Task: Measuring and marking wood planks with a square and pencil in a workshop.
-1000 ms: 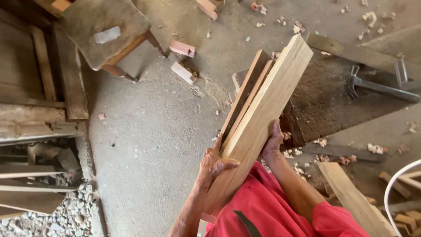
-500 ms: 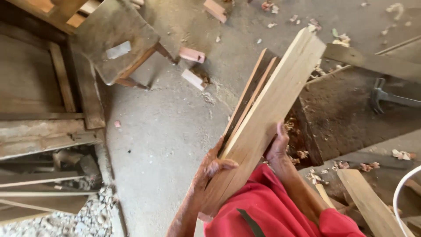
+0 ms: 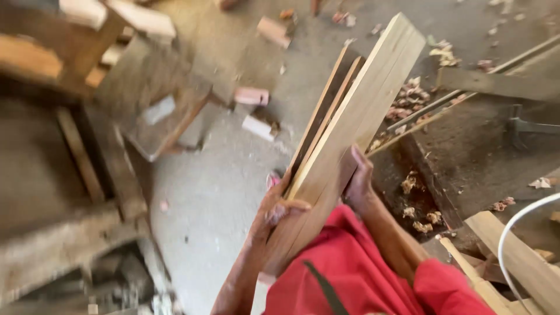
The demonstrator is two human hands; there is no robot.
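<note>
Both hands, left hand [image 3: 274, 213] and right hand [image 3: 359, 181], have fingers clamped on the tilted boards [image 3: 344, 134] above the floor [image 3: 221, 192].

No packages, labels, signs or screens show anywhere here.

The grey concrete floor [image 3: 216, 192] carries two small wood blocks [image 3: 252, 96] near its middle, with wood shavings [image 3: 408, 102] to the right of them and a low wooden stool [image 3: 157, 111] to their left.
</note>
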